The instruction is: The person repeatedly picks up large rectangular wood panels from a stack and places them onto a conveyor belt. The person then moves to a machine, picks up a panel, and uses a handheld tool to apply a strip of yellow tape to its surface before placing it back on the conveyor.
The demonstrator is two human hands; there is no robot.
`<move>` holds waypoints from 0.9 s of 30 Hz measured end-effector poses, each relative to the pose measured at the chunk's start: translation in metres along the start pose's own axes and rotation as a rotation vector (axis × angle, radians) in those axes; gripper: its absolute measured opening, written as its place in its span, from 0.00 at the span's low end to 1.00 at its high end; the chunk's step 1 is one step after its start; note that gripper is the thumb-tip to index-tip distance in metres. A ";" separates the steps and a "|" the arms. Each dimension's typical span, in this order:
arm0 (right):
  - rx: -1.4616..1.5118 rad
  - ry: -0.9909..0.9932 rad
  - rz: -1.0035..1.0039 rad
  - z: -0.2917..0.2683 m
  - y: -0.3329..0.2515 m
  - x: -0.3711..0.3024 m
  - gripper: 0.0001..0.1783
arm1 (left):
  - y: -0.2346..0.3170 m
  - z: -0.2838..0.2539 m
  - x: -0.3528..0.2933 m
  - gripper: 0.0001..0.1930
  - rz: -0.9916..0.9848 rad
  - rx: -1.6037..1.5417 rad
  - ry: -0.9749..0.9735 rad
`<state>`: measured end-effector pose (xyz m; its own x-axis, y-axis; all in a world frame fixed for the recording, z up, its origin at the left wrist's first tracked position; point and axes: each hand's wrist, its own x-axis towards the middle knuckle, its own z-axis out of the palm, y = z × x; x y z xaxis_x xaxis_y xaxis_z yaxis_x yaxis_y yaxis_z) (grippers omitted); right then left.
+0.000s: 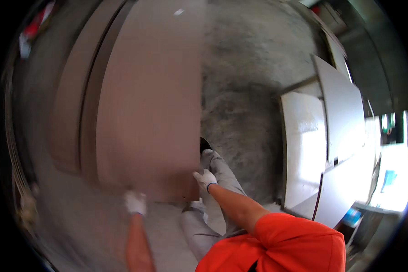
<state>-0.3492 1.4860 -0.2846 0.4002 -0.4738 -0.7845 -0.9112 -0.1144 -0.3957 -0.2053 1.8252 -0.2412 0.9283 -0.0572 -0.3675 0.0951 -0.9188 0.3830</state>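
Note:
A large flat brown panel (152, 99) stretches away in front of me, its near end close to my legs. My right hand (206, 179), in a white glove with a blue cuff, is closed on the panel's right edge near the close corner. At the near edge, toward its left corner, is my left hand (135, 202), also white-gloved. Motion blurs its fingers, so their grip does not show. Left of this panel lies a second long brown panel (70, 104), with a dark gap between the two.
On the right stands a white-faced cabinet-like box (304, 149) with pale panels (340, 106) leaning around it. Bare, stained concrete floor (254, 59) lies between it and the brown panel. A red and white object (32, 29) is at the far left.

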 end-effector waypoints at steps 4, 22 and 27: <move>0.001 -0.061 -0.149 -0.064 -0.017 -0.109 0.42 | 0.102 0.005 -0.172 0.24 0.297 -0.005 -0.617; 0.459 1.452 0.588 -0.226 0.488 -0.474 0.38 | 0.338 0.108 -0.370 0.16 0.725 -0.069 -1.045; 1.027 1.219 0.989 -0.163 0.628 -0.511 0.47 | 0.470 0.190 -0.480 0.13 0.156 -0.384 -1.197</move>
<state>-1.1419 1.5139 -0.0539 -0.8678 -0.3663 -0.3358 -0.1481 0.8357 -0.5289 -0.6748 1.3467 -0.0459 0.0530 -0.6551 -0.7536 0.2981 -0.7099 0.6381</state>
